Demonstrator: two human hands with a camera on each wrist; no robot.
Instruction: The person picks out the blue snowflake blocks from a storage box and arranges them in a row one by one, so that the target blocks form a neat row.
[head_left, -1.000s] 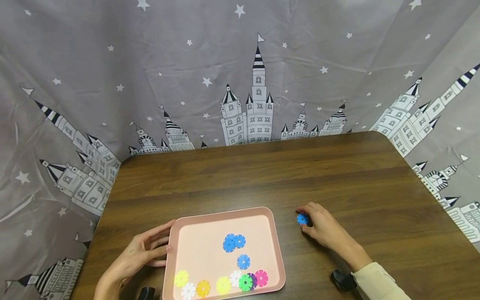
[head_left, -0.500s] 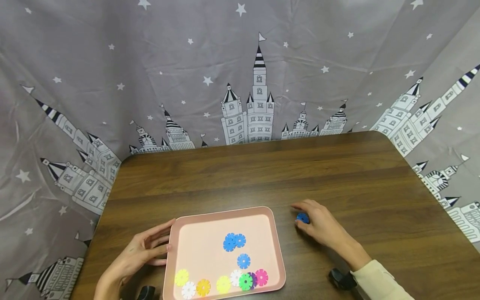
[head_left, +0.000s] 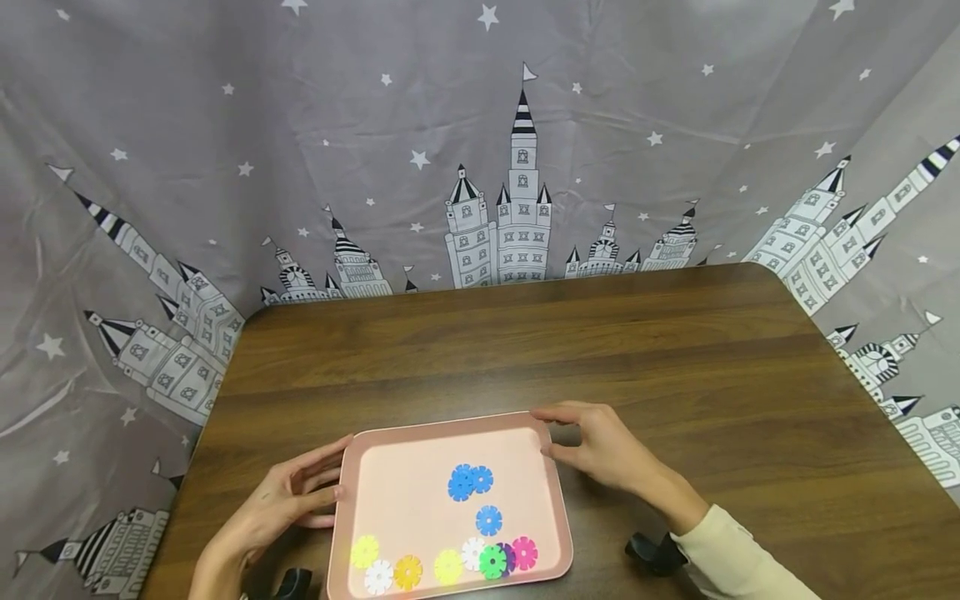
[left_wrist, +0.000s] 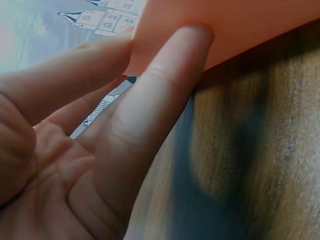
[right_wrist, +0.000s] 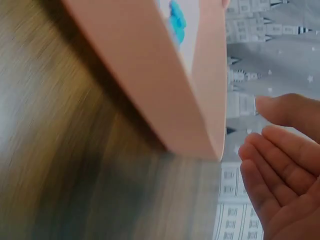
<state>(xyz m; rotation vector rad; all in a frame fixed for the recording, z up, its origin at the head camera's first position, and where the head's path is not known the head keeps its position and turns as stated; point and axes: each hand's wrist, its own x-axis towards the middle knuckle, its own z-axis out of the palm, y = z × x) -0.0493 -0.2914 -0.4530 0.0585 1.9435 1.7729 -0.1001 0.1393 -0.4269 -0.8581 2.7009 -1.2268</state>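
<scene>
A pink tray (head_left: 450, 431) holds several notched plastic discs. Blue discs (head_left: 461, 483) overlap near its middle, and a single blue disc (head_left: 489, 521) lies closer to the front. My left hand (head_left: 273, 504) has its fingertips against the tray's left side; the left wrist view shows fingers touching the outer wall (left_wrist: 250, 25). Beside the tray's far right corner is my right hand (head_left: 611, 446), thumb and index finger spread near the rim. Nothing shows in its palm (right_wrist: 295, 210) in the right wrist view. The blue disc formerly under it is out of sight.
Along the tray's front lie yellow (head_left: 448, 567), white (head_left: 378, 577), orange (head_left: 408, 572), green (head_left: 492, 562), purple and pink (head_left: 525, 552) discs. The brown wooden table (head_left: 480, 358) extends back to a grey castle-print curtain (head_left: 337, 125).
My right hand has moved left from the loose blue disc to the tray's far right corner. That disc no longer shows. My left hand and the tray hold still.
</scene>
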